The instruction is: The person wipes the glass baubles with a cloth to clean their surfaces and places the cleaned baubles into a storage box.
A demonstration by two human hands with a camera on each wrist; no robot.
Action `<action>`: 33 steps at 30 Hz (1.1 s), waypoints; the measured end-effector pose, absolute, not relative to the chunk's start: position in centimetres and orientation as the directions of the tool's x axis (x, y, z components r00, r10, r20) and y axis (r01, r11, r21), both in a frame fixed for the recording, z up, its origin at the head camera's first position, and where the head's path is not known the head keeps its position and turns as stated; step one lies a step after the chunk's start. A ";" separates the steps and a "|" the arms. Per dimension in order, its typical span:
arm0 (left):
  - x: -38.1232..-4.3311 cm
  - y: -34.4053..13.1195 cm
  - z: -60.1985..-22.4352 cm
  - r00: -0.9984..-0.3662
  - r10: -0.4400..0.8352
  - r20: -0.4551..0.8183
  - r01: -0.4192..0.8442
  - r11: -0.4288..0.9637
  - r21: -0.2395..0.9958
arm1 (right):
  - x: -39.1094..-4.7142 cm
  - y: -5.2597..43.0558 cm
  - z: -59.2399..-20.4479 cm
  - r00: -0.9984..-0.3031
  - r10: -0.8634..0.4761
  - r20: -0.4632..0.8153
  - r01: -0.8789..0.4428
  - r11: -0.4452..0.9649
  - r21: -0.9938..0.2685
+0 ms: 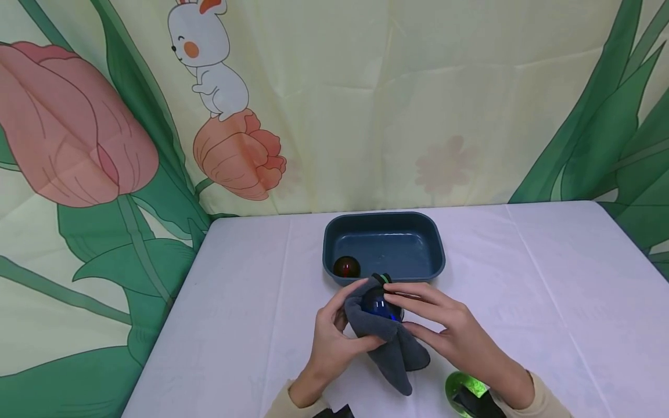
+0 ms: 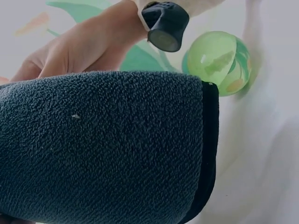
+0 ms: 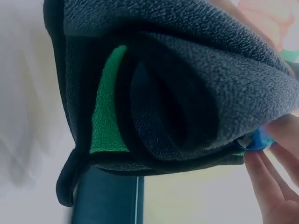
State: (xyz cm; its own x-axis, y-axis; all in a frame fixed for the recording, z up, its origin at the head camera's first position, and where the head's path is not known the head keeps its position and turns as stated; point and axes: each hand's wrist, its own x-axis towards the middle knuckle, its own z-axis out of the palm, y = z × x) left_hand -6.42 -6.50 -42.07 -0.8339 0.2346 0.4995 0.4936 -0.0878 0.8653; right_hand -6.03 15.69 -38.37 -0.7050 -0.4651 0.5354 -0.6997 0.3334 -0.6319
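A glossy blue ball (image 1: 377, 304) sits in the folds of a dark grey cloth (image 1: 372, 323), above the table just in front of the basin. My left hand (image 1: 340, 339) grips the cloth around the ball from the left, thumb across its near side. From the right, my right hand (image 1: 444, 316) pinches the ball, fingers on its upper side and thumb lower down. The cloth's loose ends hang toward me. Its black edging and a green patch (image 3: 107, 107) show in the right wrist view, where the cloth covers most of the blue ball (image 3: 259, 139).
Behind the hands stands a dark blue rectangular basin (image 1: 384, 220) with a dark red ball (image 1: 346, 267) in its near left corner. A clear green ball (image 1: 464, 388) lies on the white-covered table (image 1: 235, 313) beside my right forearm. A printed curtain (image 1: 334, 104) hangs behind.
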 end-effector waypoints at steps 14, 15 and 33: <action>-6.6 -6.7 -42.0 -0.831 0.252 0.497 0.495 -0.075 0.866 | -6.0 15.4 -38.7 -0.793 -0.407 0.452 -0.577 0.265 -0.773; -6.6 -6.7 -42.0 -0.830 0.252 0.497 0.496 -0.074 0.865 | -6.0 15.5 -38.7 -0.791 -0.410 0.455 -0.582 0.269 -0.768; -6.5 -6.7 -42.0 -0.846 0.244 0.473 0.469 -0.080 0.880 | -6.3 15.9 -38.8 -0.681 -0.482 0.552 -0.723 0.316 -0.615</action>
State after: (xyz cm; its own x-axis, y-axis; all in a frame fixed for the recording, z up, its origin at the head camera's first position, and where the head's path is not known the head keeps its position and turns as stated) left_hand -6.54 -6.68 -41.96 -0.8465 0.2444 0.4731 0.4685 -0.0803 0.8798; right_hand -6.27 15.87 -38.81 -0.6806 -0.4819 0.5519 -0.7225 0.3163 -0.6147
